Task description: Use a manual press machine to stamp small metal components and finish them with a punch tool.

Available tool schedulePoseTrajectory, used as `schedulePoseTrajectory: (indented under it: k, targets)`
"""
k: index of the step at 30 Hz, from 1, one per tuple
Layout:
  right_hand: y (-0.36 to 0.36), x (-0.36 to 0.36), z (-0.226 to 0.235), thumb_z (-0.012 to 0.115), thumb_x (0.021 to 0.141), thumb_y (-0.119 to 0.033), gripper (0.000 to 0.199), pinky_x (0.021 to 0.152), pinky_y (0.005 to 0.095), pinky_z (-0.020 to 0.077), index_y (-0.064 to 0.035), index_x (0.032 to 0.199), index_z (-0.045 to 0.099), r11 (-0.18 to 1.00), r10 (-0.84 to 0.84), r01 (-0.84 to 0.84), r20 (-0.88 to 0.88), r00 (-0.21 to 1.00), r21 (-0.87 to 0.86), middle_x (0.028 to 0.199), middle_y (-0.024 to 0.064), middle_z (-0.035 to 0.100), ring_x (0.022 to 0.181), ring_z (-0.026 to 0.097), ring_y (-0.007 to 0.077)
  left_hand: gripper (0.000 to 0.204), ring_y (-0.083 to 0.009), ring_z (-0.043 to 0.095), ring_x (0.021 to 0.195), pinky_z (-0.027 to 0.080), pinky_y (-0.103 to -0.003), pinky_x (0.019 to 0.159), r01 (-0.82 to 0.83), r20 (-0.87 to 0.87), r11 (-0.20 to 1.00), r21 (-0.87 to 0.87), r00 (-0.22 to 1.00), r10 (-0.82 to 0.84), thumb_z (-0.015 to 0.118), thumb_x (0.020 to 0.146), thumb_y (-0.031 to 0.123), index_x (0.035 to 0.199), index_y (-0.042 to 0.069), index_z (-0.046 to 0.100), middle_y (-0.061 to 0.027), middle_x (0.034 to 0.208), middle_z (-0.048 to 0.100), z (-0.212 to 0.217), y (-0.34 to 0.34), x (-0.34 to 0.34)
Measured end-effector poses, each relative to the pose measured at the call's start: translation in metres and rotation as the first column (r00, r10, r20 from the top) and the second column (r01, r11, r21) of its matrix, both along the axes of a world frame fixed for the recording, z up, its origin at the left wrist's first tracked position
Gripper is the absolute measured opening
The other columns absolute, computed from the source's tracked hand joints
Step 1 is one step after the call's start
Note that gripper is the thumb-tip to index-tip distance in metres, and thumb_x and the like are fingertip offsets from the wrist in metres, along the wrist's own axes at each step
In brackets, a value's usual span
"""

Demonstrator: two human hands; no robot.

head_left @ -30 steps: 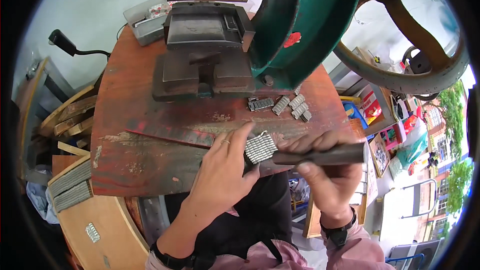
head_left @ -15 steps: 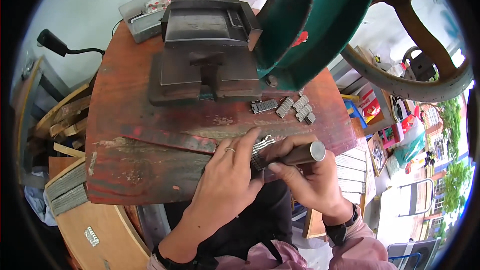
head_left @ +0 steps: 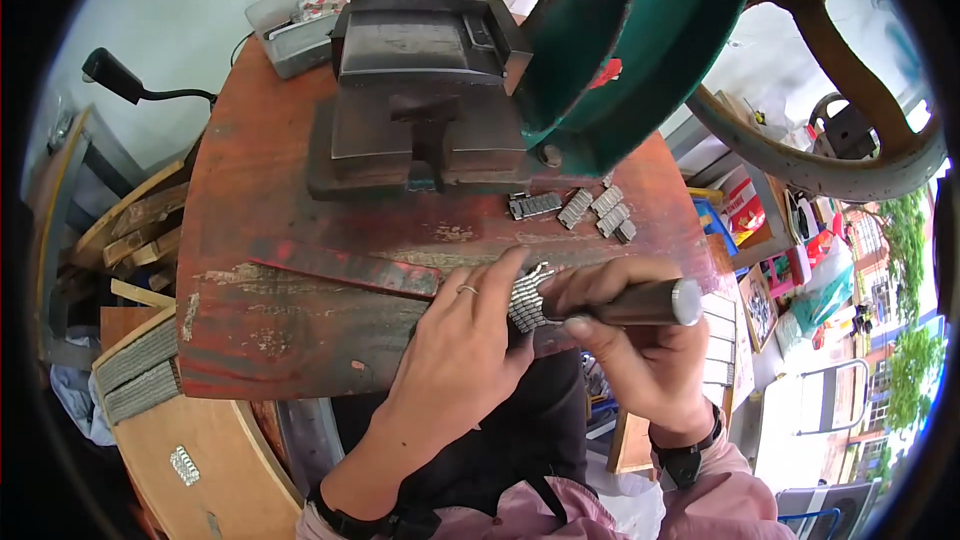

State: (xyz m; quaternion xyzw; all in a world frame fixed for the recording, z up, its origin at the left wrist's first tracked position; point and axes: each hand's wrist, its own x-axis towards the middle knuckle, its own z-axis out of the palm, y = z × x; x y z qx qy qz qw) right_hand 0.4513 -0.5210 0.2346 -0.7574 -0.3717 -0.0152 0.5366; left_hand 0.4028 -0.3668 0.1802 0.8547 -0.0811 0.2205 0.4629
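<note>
My left hand (head_left: 455, 360) pinches a small stack of ridged silver metal pieces (head_left: 527, 298) at the near edge of the worn red bench (head_left: 270, 240). My right hand (head_left: 640, 350) grips a dark round metal bar (head_left: 640, 304) closed in its fist, its tip against the stack. More short grey strips (head_left: 580, 208) lie beside the green cast-iron press (head_left: 640, 50). Red and white cartons (head_left: 745, 205) sit lower right.

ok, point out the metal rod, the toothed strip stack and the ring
metal rod (head_left: 650, 303), head view, on its dark shaft
toothed strip stack (head_left: 527, 300), head view, on the ridged face
ring (head_left: 466, 290), head view, on the band
</note>
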Motion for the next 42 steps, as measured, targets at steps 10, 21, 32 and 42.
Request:
schedulePoseTrajectory:
  k: [10,21,32,42]
  targets:
    - [0.0025,0.0018,0.0026,0.066,0.081,0.002,0.022,0.064,0.0277,0.0499,-0.0014,0.1,0.056,1.0,0.013,-0.013,-0.033,0.999,-0.001,0.08,0.0092,0.063,0.069,0.062,0.0164,0.068,-0.0395,0.055,0.101,0.046,-0.044,0.086,0.003,-0.013,1.0,-0.002,1.0,-0.003,0.074,0.064,0.006,0.126,0.002,0.044,-0.0211,0.108,0.057,-0.0006,-0.0001,0.0004]
    - [-0.0007,0.0019,0.0049,0.067,0.081,0.002,0.021,0.065,0.0286,0.0506,-0.0001,0.099,0.056,0.957,0.026,-0.053,-0.099,0.995,-0.285,0.081,0.0091,0.064,0.072,0.065,0.0184,0.069,-0.0396,0.055,0.102,0.045,-0.044,0.085,0.003,0.002,1.0,0.02,1.0,-0.003,0.074,0.065,0.007,0.126,0.002,0.044,-0.0212,0.108,0.057,-0.0007,0.0007,0.0004]
    - [-0.0009,0.0029,0.0047,0.065,0.083,-0.001,0.019,0.063,0.0302,0.0486,-0.0001,0.099,0.057,0.964,-0.026,-0.033,-0.217,0.976,-0.263,0.079,0.0128,0.061,0.067,0.061,0.0185,0.068,-0.0394,0.055,0.103,0.046,-0.043,0.086,0.002,-0.016,1.0,0.021,1.0,-0.002,0.074,0.066,0.007,0.127,0.003,0.043,-0.0213,0.11,0.057,-0.0002,0.0008,-0.0002]
    - [0.0013,0.0011,0.0045,0.066,0.082,0.0,0.017,0.062,0.0277,0.0482,0.0001,0.096,0.057,0.98,-0.018,-0.026,-0.219,0.975,-0.196,0.078,0.0102,0.061,0.067,0.061,0.0154,0.069,-0.0389,0.055,0.102,0.046,-0.043,0.086,0.003,-0.02,1.0,0.03,1.0,-0.003,0.074,0.065,0.006,0.126,0.002,0.044,-0.0209,0.109,0.057,-0.0001,0.0001,-0.0002]
